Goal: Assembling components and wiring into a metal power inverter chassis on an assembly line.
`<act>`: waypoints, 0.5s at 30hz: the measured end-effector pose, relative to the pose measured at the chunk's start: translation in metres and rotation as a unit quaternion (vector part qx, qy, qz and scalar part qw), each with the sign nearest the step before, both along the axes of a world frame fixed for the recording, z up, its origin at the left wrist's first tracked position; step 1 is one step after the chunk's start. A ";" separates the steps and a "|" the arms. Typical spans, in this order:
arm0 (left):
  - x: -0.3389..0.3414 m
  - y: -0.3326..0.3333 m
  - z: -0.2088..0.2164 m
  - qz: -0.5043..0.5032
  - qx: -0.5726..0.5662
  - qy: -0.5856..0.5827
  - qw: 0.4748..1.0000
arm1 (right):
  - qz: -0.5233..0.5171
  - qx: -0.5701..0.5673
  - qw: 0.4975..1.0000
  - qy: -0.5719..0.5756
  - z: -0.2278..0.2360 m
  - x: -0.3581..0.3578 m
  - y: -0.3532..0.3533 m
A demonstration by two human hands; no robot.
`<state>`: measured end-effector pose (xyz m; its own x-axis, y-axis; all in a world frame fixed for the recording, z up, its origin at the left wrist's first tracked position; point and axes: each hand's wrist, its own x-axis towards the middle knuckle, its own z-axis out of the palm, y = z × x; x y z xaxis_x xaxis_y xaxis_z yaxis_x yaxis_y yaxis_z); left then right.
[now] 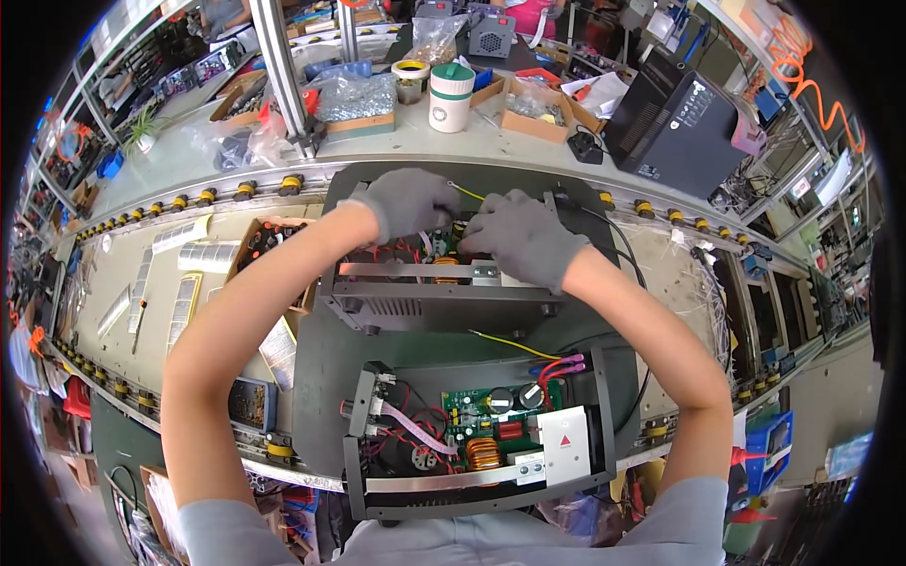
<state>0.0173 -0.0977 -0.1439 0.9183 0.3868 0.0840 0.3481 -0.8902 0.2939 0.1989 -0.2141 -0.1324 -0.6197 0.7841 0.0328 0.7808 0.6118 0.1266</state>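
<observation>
Both hands wear grey gloves and reach into the farther of two open black metal cases [434, 309]. My left hand [408, 202] is over its far left part, fingers curled down and closed; what they hold, if anything, is hidden. My right hand [530, 236] bends over the middle, fingers closed and their tips hidden among the parts. A yellow-green wire [469, 192] with a ring terminal runs between the hands to the right fingers. The nearer case [491, 495] shows a green circuit board [462, 404], a copper coil [485, 454], a white plate [566, 445] and a loose yellow-green wire [514, 345].
Both cases rest on a dark board [321, 415] across a roller conveyor [179, 202]. A parts box [274, 247], label sheets [209, 256] and a screwdriver [140, 321] lie left. A black cable [634, 269] curves right. Behind stand a white-green canister [450, 98] and a black tower unit [672, 118].
</observation>
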 end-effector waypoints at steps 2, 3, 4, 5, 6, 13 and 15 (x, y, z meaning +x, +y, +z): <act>-0.004 -0.015 0.000 0.028 -0.003 -0.039 0.999 | -0.010 -0.027 1.000 -0.007 -0.009 -0.002 0.005; -0.007 -0.023 -0.001 0.033 -0.007 -0.060 0.998 | -0.017 -0.037 0.998 -0.057 -0.010 -0.006 0.006; -0.011 -0.029 -0.001 0.040 -0.011 -0.081 0.996 | -0.023 -0.048 0.993 -0.107 -0.010 -0.013 0.009; -0.012 -0.030 -0.002 0.040 -0.012 -0.078 0.996 | -0.023 -0.050 0.993 -0.105 -0.009 -0.018 0.011; -0.013 -0.030 -0.004 0.042 0.010 -0.036 0.998 | -0.055 -0.070 0.992 -0.088 -0.005 -0.022 0.013; 0.019 -0.026 -0.026 -0.018 0.032 -0.014 0.999 | -0.082 0.101 0.925 0.356 0.050 0.046 -0.053; 0.018 -0.017 -0.037 -0.057 0.093 -0.016 0.994 | -0.133 0.161 0.892 0.401 0.058 0.061 -0.113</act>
